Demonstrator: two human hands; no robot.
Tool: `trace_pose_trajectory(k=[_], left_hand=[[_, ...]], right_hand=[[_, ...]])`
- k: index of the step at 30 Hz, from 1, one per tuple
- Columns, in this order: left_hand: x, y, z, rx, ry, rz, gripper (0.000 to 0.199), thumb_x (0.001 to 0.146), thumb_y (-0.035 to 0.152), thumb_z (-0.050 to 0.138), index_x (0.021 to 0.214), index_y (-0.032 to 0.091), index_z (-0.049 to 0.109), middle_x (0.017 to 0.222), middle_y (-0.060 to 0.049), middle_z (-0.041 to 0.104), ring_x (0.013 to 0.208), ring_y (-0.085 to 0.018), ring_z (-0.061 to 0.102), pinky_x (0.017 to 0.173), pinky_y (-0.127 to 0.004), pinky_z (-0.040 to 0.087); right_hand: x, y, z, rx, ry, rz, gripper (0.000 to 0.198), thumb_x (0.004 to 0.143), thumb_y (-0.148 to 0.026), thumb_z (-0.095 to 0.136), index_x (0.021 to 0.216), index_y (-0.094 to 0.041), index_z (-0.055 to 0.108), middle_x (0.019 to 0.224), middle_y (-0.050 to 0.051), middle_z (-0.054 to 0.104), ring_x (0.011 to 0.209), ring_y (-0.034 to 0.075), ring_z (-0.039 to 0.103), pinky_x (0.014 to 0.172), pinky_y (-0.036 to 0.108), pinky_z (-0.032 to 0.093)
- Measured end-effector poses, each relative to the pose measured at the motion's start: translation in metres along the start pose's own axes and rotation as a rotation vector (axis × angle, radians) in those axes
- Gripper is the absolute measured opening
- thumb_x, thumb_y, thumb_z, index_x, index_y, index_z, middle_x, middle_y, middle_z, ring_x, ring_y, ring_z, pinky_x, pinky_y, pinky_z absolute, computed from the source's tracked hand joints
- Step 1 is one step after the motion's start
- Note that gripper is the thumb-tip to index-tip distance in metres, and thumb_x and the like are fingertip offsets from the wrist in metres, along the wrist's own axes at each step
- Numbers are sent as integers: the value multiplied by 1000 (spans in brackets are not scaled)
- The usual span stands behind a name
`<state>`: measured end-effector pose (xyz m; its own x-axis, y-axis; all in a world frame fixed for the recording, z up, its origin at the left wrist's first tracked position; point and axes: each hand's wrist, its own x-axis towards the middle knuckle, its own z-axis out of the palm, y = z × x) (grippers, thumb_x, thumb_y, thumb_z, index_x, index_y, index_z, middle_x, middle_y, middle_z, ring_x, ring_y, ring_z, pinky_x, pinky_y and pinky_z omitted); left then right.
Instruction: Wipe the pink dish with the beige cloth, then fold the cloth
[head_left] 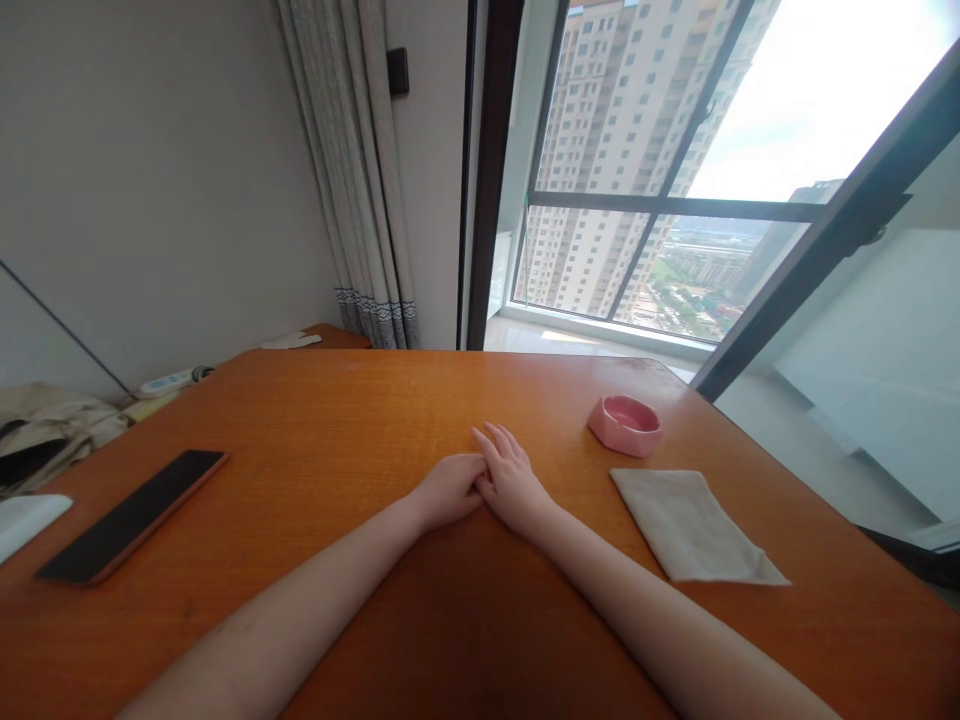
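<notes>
Left of the pink bowl [627,442], my right hand [511,482] rests open over my left hand [448,488], whose closure I can't tell; the beige cloth [691,525] lies nearer me than the bowl.

The left arm [300,600] and the right arm [652,605] were both bare for the whole length I could see. Each was slim and smooth in outline, broadest at its upper part and tapering evenly down to a narrow, bare wrist [553,520]. The left hand [448,490] looked softly rounded across the back, its fingers partly hidden from me. The right hand [514,480] had slender, straight fingers [504,440] that narrowed toward the tips; its nails were too small to make out.
</notes>
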<state>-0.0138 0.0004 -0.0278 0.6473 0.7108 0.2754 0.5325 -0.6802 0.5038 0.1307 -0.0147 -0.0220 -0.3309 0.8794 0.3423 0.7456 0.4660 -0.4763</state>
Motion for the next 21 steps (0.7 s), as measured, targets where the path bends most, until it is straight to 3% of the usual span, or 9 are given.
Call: trace_pose_trajectory(k=[4,8,10,12,15,18,21], left_hand=[[-1,5,-7,19,-17,-25,11,78,21,46,81,19,57,72,0,58,65,-13,52,61,-23,39],[-2,6,-11,-4,-37,-11,11,79,22,47,84,19,57,71,1,56,64,-12,49,60,-22,37],[-2,5,-11,-6,-44,-18,11,79,21,47,84,19,57,71,1,56,65,-12,49,61,-22,37],[-2,5,-11,-5,-53,-21,11,79,21,47,84,19,57,72,0,56,65,-12,49,62,-22,37],[-2,4,-10,-7,-59,-20,11,78,21,47,84,19,57,72,1,55,65,-12,49,62,-22,36],[-2,5,-10,-7,-54,-18,11,78,20,47,84,19,56,72,1,55,66,-12,49,62,-22,36],[-2,6,-10,-7,-54,-20,11,78,20,47,84,19,56,72,0,56,66,-12,49,62,-22,36]], right_hand=[[3,20,-53,-158,45,87,49,79,-26,49,127,-20,45,145,12,26,134,28,23,106,50,23],[-6,65,-115,-494,293,392,44,79,-34,52,120,-17,52,141,15,32,130,35,27,102,55,23],[-16,90,-131,-525,239,497,44,78,-43,53,112,-16,58,130,17,45,122,36,38,95,52,32],[-24,111,-134,-443,115,522,42,77,-45,54,106,-16,61,110,14,60,102,30,54,84,40,42],[-28,131,-125,-418,74,543,47,73,-42,60,111,-14,59,94,12,66,84,26,60,71,33,44],[-28,141,-114,-516,130,521,46,73,-37,60,112,-12,57,94,14,65,85,26,59,72,33,42],[-27,146,-110,-580,142,509,27,77,-35,55,91,-14,62,88,13,65,86,26,56,72,34,40]])
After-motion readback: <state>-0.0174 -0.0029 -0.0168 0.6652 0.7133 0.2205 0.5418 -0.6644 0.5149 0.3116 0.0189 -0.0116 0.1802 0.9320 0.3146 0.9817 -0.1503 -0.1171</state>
